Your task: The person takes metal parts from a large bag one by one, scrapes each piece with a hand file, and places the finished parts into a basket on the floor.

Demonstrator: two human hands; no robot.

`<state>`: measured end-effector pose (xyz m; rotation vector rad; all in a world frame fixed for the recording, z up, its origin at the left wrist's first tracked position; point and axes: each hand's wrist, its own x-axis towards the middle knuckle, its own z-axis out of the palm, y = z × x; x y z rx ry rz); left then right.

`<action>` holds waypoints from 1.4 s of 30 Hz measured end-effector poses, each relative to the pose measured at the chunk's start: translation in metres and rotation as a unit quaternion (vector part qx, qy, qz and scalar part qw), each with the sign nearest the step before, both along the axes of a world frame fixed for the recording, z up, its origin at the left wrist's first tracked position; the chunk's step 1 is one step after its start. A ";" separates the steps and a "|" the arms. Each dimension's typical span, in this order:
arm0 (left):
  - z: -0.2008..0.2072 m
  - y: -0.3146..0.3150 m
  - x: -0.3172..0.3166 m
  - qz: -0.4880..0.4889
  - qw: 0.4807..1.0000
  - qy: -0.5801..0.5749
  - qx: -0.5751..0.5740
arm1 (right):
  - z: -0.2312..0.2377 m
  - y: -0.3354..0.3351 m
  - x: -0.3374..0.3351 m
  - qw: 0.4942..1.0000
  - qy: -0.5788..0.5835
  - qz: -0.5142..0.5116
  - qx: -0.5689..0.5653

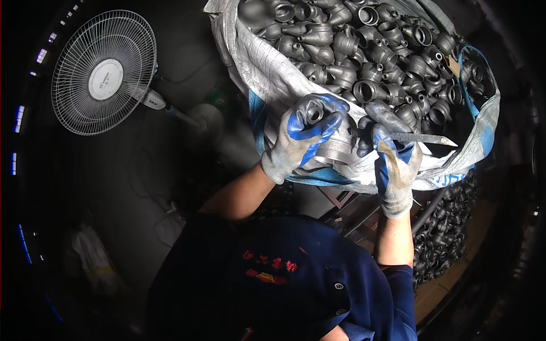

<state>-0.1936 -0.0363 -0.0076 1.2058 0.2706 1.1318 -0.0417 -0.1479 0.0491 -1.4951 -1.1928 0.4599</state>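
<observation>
**One grey fitting [335,150] in your grip, a sackful of others beyond it**

You appear to be partway through a single piece, though nothing here shows how much of it is done. Loose fittings [369,94] heap the white sack [259,59], and a pile of dark parts [443,241] lies below it, to your right; you cannot tell from this view which are finished and which are left.

Your left hand [301,136] grasps the fitting around its narrow end, with the ridged wide end facing down toward you. Your right hand [399,156] is closed around a flat blade [426,138] whose tip points right, away from the piece. The fitting sits between your hands, over the sack's near side; whether your right fingers touch it is unclear.
</observation>
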 end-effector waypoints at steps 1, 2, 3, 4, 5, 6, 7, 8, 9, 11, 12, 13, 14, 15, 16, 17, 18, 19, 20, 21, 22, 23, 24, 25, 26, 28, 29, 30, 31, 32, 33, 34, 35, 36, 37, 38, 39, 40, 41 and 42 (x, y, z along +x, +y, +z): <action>0.002 -0.003 -0.004 0.012 0.999 0.018 0.029 | 0.004 -0.002 -0.003 1.000 -0.017 -0.018 -0.011; 0.003 -0.006 -0.009 0.024 0.997 0.036 0.059 | 0.007 -0.003 -0.006 1.000 0.003 0.014 -0.007; 0.003 -0.011 -0.011 0.015 0.999 0.012 0.045 | 0.008 -0.002 -0.009 0.999 0.036 0.036 -0.006; 0.002 -0.015 -0.014 0.010 1.000 0.003 0.022 | 0.008 -0.002 -0.009 0.996 0.072 0.059 -0.010; 0.000 -0.018 -0.017 0.006 1.000 -0.005 0.000 | 0.006 -0.002 -0.011 0.994 0.078 0.075 -0.012; -0.005 -0.021 -0.019 0.004 1.000 -0.013 -0.025 | 0.002 -0.003 -0.011 0.991 0.082 0.093 -0.040; -0.012 -0.023 -0.023 0.001 0.999 -0.020 -0.044 | 0.000 -0.007 -0.009 0.986 0.085 0.114 -0.080; -0.021 -0.026 -0.025 -0.022 0.993 -0.067 -0.098 | -0.004 -0.012 -0.005 0.978 0.095 0.149 -0.111; -0.033 -0.026 -0.029 -0.035 0.985 -0.113 -0.127 | -0.016 -0.014 -0.009 0.983 0.058 0.145 -0.094; -0.062 -0.027 -0.044 -0.008 0.969 -0.114 -0.219 | -0.040 -0.023 -0.012 0.961 0.197 0.151 -0.123; -0.080 -0.028 -0.052 0.017 0.955 -0.106 -0.278 | -0.051 -0.028 -0.010 0.952 0.217 0.155 -0.152; -0.100 -0.029 -0.062 0.160 0.962 0.219 -0.020 | -0.064 -0.037 -0.009 0.948 0.243 0.156 -0.135; -0.121 -0.033 -0.075 0.212 0.796 0.524 0.216 | -0.073 -0.046 -0.004 0.940 0.257 0.126 -0.183; -0.142 -0.041 -0.085 0.183 0.931 0.305 -0.079 | -0.084 -0.056 -0.001 0.961 0.142 0.179 -0.155; -0.164 -0.047 -0.094 0.172 0.952 0.162 -0.192 | -0.095 -0.069 0.003 0.927 0.241 0.251 -0.140; -0.186 -0.057 -0.102 0.182 0.941 0.096 -0.268 | -0.105 -0.077 0.008 0.937 0.172 0.270 -0.141; -0.211 -0.066 -0.113 0.192 0.913 0.061 -0.356 | -0.118 -0.087 0.012 0.947 -0.102 0.279 -0.120; -0.237 -0.076 -0.126 0.204 0.893 0.084 -0.392 | -0.129 -0.098 0.016 0.898 -0.348 0.264 -0.050; -0.263 -0.089 -0.141 0.202 0.880 0.104 -0.417 | -0.140 -0.109 0.015 0.877 -0.411 0.248 -0.031; -0.290 -0.102 -0.158 0.207 0.869 0.200 -0.403 | -0.151 -0.120 0.014 0.908 -0.333 0.236 -0.095; -0.315 -0.114 -0.176 0.225 0.861 0.309 -0.335 | -0.158 -0.128 0.015 0.917 -0.289 0.232 -0.148; -0.338 -0.125 -0.192 0.270 0.828 0.364 -0.329 | -0.163 -0.134 0.014 0.939 -0.172 0.208 -0.212; -0.358 -0.134 -0.209 0.323 0.801 0.348 -0.363 | -0.165 -0.139 0.014 0.938 -0.096 0.193 -0.273; -0.374 -0.142 -0.224 0.377 0.772 0.328 -0.393 | -0.165 -0.142 0.014 0.929 -0.046 0.191 -0.314; -0.384 -0.147 -0.238 0.435 0.730 0.285 -0.444 | -0.166 -0.143 0.012 0.917 0.002 0.184 -0.354; -0.391 -0.151 -0.261 0.524 0.643 0.195 -0.523 | -0.162 -0.143 0.010 0.899 0.052 0.194 -0.389; -0.390 -0.151 -0.273 0.541 0.631 0.178 -0.527 | -0.164 -0.142 0.006 0.900 0.038 0.205 -0.382; -0.387 -0.149 -0.284 0.561 0.638 0.166 -0.500 | -0.166 -0.140 0.002 0.891 0.087 0.177 -0.410; -0.385 -0.149 -0.297 0.552 0.679 0.180 -0.450 | -0.169 -0.140 -0.003 0.889 0.108 0.162 -0.414; -0.384 -0.151 -0.310 0.545 0.672 0.200 -0.460 | -0.172 -0.139 -0.007 0.887 0.122 0.151 -0.420; -0.388 -0.147 -0.324 0.568 0.662 0.206 -0.443 | -0.175 -0.138 -0.011 0.884 0.135 0.144 -0.424; -0.395 -0.144 -0.339 0.582 0.664 0.233 -0.408 | -0.178 -0.138 -0.014 0.882 0.144 0.138 -0.426; -0.404 -0.143 -0.354 0.593 0.623 0.306 -0.407 | -0.180 -0.138 -0.016 0.880 0.152 0.133 -0.429; -0.414 -0.142 -0.374 0.589 0.583 0.398 -0.393 | -0.182 -0.138 -0.018 0.879 0.160 0.129 -0.430; -0.425 -0.141 -0.391 0.579 0.536 0.487 -0.375 | -0.183 -0.140 -0.019 0.878 0.167 0.124 -0.432; -0.436 -0.140 -0.404 0.614 0.540 0.433 -0.379 | -0.184 -0.140 -0.020 0.876 0.170 0.122 -0.434; -0.446 -0.138 -0.416 0.645 0.543 0.379 -0.382 | -0.184 -0.142 -0.021 0.875 0.179 0.117 -0.435; -0.452 -0.135 -0.431 0.624 0.525 0.437 -0.378 | -0.185 -0.143 -0.022 0.875 0.183 0.113 -0.434; -0.456 -0.132 -0.445 0.602 0.505 0.494 -0.372 | -0.185 -0.144 -0.023 0.874 0.187 0.109 -0.435; -0.457 -0.129 -0.456 0.584 0.485 0.537 -0.368 | -0.185 -0.145 -0.024 0.873 0.192 0.104 -0.435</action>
